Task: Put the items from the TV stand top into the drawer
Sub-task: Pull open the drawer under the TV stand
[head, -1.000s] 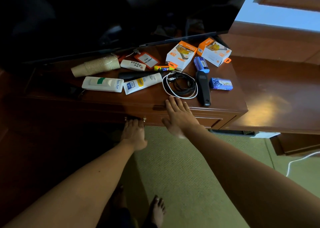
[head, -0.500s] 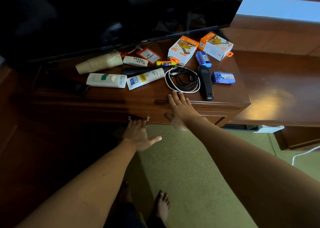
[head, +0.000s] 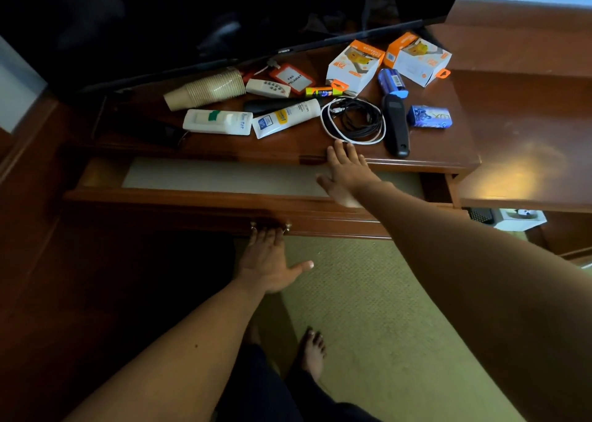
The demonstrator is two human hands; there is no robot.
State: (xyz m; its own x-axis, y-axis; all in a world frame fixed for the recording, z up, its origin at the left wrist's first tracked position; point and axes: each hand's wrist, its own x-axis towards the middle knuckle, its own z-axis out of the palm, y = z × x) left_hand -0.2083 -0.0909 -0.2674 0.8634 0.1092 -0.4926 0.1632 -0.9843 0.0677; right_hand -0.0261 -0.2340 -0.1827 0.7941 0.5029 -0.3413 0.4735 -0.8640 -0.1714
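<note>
The TV stand top (head: 432,155) holds a stack of paper cups (head: 208,90), a white bottle (head: 217,122), a white tube (head: 285,118), coiled cables (head: 355,118), a black remote (head: 397,123), a blue pack (head: 429,117), two orange-and-white boxes (head: 354,65), a blue can (head: 392,82), a small white remote (head: 269,87) and an orange tag (head: 291,78). Below it the drawer (head: 224,197) is partly out, showing a pale liner with nothing on it. My left hand (head: 269,261) hooks its fingers on the drawer handle (head: 270,226). My right hand (head: 346,171) lies flat against the stand's front edge, fingertips near the cables.
A dark TV screen (head: 224,14) overhangs the back of the stand. A lower wooden desk top (head: 528,139) adjoins on the right. Green carpet (head: 368,293) and my bare foot (head: 312,354) lie below. Dark wood panels stand at the left.
The drawer was closed and has slid out toward me under my left hand. My right hand has stayed pressed on the stand's front edge.
</note>
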